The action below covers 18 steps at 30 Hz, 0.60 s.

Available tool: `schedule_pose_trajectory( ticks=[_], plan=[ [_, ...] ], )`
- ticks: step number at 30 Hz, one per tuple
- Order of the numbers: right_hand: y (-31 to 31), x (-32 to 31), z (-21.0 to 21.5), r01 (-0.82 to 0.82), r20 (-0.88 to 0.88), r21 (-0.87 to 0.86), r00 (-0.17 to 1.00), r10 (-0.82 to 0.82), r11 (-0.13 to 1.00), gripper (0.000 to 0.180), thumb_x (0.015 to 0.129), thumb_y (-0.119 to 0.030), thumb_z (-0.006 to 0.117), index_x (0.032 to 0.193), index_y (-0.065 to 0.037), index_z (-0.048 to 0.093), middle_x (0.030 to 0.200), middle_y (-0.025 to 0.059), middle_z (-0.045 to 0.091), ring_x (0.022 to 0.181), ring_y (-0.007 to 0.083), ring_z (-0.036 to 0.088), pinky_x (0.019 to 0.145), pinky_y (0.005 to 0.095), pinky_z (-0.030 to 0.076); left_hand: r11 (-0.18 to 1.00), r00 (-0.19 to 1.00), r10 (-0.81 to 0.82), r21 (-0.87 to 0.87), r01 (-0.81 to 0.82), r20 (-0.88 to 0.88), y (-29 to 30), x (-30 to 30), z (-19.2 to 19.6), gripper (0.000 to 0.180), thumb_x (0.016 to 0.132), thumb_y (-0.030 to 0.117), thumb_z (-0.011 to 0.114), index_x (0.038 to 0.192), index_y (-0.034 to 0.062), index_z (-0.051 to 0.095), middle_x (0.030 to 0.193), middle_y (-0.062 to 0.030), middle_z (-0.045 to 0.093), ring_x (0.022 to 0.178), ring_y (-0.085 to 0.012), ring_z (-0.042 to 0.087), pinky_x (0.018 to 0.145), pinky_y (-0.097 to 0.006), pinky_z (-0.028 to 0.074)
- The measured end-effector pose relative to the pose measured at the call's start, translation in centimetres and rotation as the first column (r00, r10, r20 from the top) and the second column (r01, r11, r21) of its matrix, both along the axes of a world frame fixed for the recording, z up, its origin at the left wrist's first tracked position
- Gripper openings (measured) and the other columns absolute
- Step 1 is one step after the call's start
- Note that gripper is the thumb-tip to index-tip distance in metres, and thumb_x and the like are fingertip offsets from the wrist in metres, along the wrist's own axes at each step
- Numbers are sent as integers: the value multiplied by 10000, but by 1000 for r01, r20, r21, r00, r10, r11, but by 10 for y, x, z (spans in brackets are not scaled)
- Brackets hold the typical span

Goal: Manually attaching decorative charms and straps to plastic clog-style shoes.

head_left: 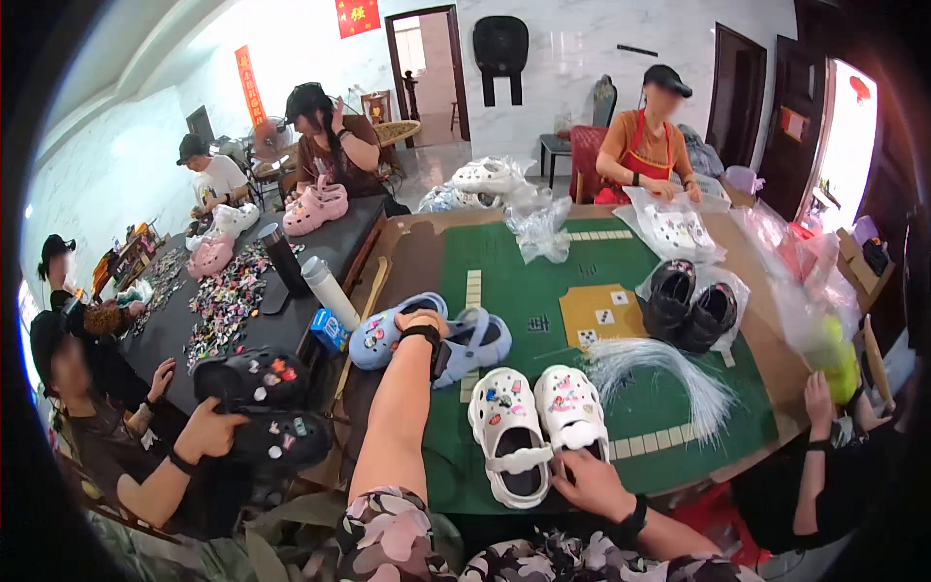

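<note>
My left hand [423,322] reaches across a pair of light blue clogs [485,335] with charms on them and grips one; my wrist and its black band partly hide the fingers. In front of me on the green table mat stands a pair of white clogs [506,412] with colourful charms on their tops. My right hand [593,483] is closed on the heel end of the right-hand white clog, thumb and fingers around its edge. Just beyond the white pair lies a bundle of thin clear plastic strands [669,378].
Black clogs [690,306] sit on plastic at the right of the mat. A co-worker's hand holds other black clogs [267,407] at my left. A white bottle [330,294] and a blue box [330,332] stand nearby. Charms [228,310] cover the grey table. People work around.
</note>
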State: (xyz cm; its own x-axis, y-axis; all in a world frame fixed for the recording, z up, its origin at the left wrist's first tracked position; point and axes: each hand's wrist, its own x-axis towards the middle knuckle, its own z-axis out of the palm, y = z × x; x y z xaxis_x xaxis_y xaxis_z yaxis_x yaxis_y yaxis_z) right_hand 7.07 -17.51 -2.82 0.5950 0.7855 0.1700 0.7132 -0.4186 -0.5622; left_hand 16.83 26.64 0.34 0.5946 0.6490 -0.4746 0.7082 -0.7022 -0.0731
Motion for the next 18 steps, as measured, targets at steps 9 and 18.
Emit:
schedule_pose_trajectory(
  ticks=[9,18],
  plan=[
    [14,19,12,102,-334,-53,936,-114,993,568,801,-435,707,1062,55,588,940,255,663,890,409,653,776,456,530,910,899,-410,140,391,152,14,-25,-33,472,741,188,616,1194,64,654,1216,-225,631,1157,-373,594,1000,-439,467],
    [58,41,-6,6,-97,-161,995,-22,987,351,750,-337,619,840,-9,708,764,218,685,714,380,690,660,483,553,879,874,-461,211,428,150,-23,-45,-13,474,748,187,666,1221,188,634,1150,-162,677,1076,-356,639,925,-451,513]
  ],
)
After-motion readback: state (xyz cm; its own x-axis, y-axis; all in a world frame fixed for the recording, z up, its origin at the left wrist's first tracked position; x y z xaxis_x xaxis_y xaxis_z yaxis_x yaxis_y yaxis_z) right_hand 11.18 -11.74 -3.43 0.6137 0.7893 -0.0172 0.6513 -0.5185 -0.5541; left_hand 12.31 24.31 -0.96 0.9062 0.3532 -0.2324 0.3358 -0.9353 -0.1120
